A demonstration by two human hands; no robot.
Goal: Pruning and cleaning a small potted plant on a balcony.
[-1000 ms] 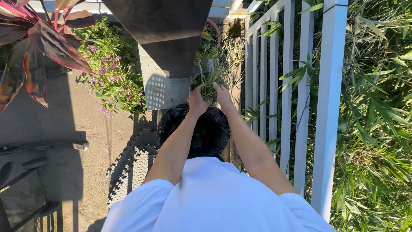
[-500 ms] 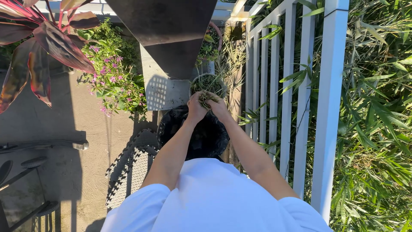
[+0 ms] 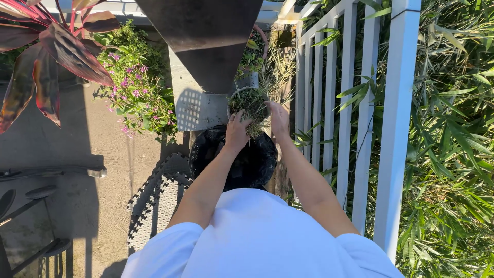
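Two bare hands at a small pot (image 3: 250, 100) of grassy plant, head view: left hand (image 3: 237, 129) clenched on a dry tuft at the near rim, right hand (image 3: 279, 119) loose against the side. Green growth remains in the pot above a black bag (image 3: 252, 159); bag contents and fingertips hidden.

Tight spot by the fence

I see the white fence (image 3: 355, 103) walling the right, a dark post (image 3: 206, 46) ahead; open concrete floor (image 3: 103, 154) lies left.
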